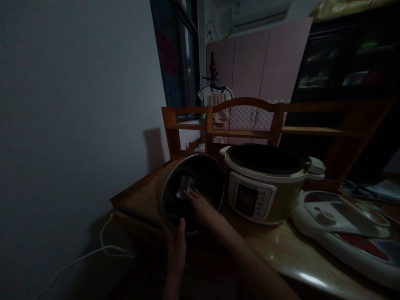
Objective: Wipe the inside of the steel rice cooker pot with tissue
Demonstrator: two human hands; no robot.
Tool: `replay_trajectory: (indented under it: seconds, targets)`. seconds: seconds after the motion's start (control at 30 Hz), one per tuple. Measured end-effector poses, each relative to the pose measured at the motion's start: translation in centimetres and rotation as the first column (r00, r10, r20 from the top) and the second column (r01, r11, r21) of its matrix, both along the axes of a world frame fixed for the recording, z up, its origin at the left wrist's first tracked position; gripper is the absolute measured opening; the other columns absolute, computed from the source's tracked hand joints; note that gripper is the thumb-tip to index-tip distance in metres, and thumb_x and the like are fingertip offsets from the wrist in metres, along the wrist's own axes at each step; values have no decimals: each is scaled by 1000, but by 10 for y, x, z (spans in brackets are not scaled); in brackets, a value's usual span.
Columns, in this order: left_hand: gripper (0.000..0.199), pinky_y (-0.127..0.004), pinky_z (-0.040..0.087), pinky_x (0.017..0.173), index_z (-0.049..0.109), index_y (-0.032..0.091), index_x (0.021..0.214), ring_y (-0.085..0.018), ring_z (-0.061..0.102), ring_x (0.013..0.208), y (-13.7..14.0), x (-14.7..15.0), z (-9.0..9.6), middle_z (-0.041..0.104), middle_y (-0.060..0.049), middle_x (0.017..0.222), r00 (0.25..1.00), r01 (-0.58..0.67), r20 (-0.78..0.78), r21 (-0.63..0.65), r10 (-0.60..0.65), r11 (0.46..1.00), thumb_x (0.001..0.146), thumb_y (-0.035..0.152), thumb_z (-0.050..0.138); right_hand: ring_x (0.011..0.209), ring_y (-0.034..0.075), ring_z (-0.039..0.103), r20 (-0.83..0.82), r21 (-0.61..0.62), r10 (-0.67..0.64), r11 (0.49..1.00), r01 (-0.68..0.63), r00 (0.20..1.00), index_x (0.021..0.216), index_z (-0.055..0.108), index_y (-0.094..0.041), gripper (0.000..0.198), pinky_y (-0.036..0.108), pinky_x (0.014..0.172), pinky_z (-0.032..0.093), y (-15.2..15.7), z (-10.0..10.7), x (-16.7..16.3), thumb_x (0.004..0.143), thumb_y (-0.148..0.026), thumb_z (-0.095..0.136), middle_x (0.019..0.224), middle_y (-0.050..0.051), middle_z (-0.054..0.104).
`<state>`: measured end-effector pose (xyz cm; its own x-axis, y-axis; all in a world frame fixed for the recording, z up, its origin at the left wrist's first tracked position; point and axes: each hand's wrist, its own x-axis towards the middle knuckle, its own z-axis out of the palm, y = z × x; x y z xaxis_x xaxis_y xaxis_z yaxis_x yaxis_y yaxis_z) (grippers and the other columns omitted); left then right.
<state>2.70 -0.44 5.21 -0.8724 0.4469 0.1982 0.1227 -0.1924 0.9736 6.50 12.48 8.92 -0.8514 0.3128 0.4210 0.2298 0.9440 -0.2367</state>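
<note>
The room is dim, and much of what I have in front of me is hard to read. My left hand (176,246) comes up from the near edge with its thumb laid over the near rim of a round, dark inner pot (193,192), tipped on its side so its mouth faces me; the fingers go behind the rim, out of sight, so I take it my left grip is closed on that rim. My right hand (200,206) reaches inside the pot, fingers pressed on a pale cloth (185,185) against the dark inner wall. Whether those fingers pinch the cloth or only press it flat, I cannot tell. Apart from the cloth and my hand I make out nothing in the pot.

The pot stands at the left end of the wooden tabletop (275,246), just left of a pale electric cooker body (262,191), which is open at the top; its hollow is black and I cannot see what, if anything, lies in it. To the near right lies a white lid (340,227), cut off by the picture's edge. A wooden shelf (246,121) runs behind, and a white cable (103,246) trails off to the left.
</note>
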Motion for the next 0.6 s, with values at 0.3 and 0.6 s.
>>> replay_trajectory:
  seconds: [0.3, 0.6]
  targets:
    - [77, -34, 13, 120, 26, 16, 149, -21, 21, 146, 1, -13, -10, 22, -11, 159, 999, -26, 35, 6, 25, 1000, 88, 57, 49, 140, 26, 29, 22, 18, -247, 969, 247, 969, 153, 19, -13, 72, 42, 112, 27, 0, -2, -10, 87, -13, 48, 150, 18, 33]
    - [75, -36, 23, 117, 37, 12, 144, -24, 29, 143, 3, -20, -22, 32, -13, 156, 985, -53, 163, 18, 49, 998, 87, 58, 48, 92, 23, 68, 238, -39, -184, 979, 198, 954, 110, 67, -14, 29, 31, 82, 49, -11, -2, -4, 87, -13, 49, 99, 15, 71]
